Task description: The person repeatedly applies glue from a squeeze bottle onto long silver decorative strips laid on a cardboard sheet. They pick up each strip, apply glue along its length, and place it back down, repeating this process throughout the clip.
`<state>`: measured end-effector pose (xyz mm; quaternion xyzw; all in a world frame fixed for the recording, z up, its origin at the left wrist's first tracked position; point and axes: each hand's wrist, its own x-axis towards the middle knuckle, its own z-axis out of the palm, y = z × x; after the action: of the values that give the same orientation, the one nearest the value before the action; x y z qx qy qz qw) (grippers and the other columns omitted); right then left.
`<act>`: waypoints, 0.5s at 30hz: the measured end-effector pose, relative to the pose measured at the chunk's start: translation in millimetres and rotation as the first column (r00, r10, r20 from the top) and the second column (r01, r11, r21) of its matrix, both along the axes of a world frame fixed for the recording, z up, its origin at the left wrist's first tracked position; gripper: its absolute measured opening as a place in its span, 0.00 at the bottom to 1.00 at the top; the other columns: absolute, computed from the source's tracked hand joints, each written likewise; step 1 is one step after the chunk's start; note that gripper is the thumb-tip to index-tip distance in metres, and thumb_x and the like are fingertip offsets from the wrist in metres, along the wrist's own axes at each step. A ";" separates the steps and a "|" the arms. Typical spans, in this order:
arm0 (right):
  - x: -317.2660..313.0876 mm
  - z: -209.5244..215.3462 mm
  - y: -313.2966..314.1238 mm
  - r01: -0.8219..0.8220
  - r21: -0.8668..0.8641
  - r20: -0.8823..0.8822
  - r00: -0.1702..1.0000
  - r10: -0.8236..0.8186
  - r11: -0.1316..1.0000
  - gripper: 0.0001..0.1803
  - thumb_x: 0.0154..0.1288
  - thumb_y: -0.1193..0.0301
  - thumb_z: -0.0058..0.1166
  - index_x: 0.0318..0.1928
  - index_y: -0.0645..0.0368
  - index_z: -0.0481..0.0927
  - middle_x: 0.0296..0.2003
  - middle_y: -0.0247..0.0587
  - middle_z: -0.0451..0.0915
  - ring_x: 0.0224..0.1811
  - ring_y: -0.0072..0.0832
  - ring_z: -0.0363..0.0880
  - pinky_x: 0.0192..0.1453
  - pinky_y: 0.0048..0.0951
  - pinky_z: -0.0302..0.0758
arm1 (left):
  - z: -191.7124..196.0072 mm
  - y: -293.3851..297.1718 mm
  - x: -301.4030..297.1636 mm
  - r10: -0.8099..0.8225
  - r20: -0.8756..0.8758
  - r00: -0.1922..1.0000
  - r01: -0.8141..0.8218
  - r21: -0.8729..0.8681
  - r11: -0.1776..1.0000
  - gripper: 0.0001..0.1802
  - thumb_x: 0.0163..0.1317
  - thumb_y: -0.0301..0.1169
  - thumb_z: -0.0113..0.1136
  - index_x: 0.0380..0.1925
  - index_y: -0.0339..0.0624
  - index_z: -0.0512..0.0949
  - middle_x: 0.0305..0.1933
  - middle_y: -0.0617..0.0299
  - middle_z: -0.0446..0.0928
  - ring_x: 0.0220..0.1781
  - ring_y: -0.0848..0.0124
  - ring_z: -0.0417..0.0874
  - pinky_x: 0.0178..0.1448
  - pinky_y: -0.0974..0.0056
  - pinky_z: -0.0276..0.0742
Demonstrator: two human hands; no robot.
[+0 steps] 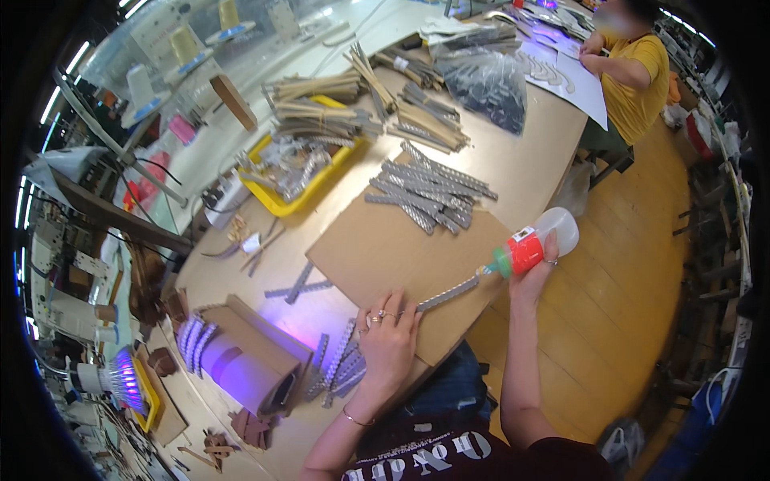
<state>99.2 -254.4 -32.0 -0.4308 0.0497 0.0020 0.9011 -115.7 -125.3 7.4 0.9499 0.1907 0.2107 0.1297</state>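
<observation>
My right hand [537, 276] is wrapped round a squeeze bottle [526, 250], whitish with a red label and a green cap. The bottle lies tilted, its nozzle at the far end of a narrow silver braided-looking strip [449, 294]. That strip rests on a flat brown cardboard sheet [361, 248]. My left hand [389, 341], with rings on its fingers, pinches the strip's near end against the cardboard. A pile of similar silver strips [433, 192] sits at the sheet's far edge. More loose strips [341, 365] lie left of my left hand.
A yellow tray [281, 207] holds plastic-wrapped pieces, beside bundles of tan strips [321, 116]. At left stand a curved cardboard piece [249, 365] and a lit purple lamp [124, 381]. A clear bag [485, 84] lies farther back. A person in yellow [642, 80] works at the far right.
</observation>
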 end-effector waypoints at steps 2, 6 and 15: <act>-6.5 5.8 -9.0 0.094 -0.176 0.129 0.989 -0.071 0.980 0.27 0.64 0.55 0.56 0.54 0.62 0.70 0.41 0.38 0.75 0.41 0.26 0.78 0.45 0.32 0.78 | -5.4 -11.8 -3.3 0.059 -0.042 0.997 -0.059 -0.007 0.998 0.17 0.58 0.34 0.64 0.47 0.44 0.81 0.60 0.53 0.74 0.61 0.57 0.72 0.63 0.52 0.59; -18.5 26.5 -19.0 0.202 -0.436 0.387 0.922 -0.020 0.877 0.26 0.61 0.61 0.60 0.54 0.63 0.69 0.42 0.39 0.75 0.43 0.26 0.77 0.47 0.32 0.77 | 2.3 -24.7 -10.0 0.026 -0.085 0.996 -0.026 -0.004 1.000 0.26 0.59 0.37 0.63 0.58 0.41 0.74 0.67 0.48 0.67 0.67 0.55 0.67 0.67 0.51 0.57; -47.5 43.7 -3.3 0.287 -0.623 0.503 0.860 0.091 0.728 0.27 0.50 0.61 0.73 0.43 0.64 0.75 0.35 0.36 0.78 0.37 0.26 0.78 0.45 0.28 0.75 | -4.1 -50.1 -1.0 -0.098 -0.288 0.953 0.043 -0.190 0.981 0.42 0.62 0.52 0.56 0.68 0.35 0.60 0.74 0.47 0.56 0.75 0.52 0.56 0.75 0.48 0.48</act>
<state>51.6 -257.7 11.7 -0.7110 -0.1645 -0.1775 0.6602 -116.6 -175.4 3.3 0.9611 0.1923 0.0431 0.1934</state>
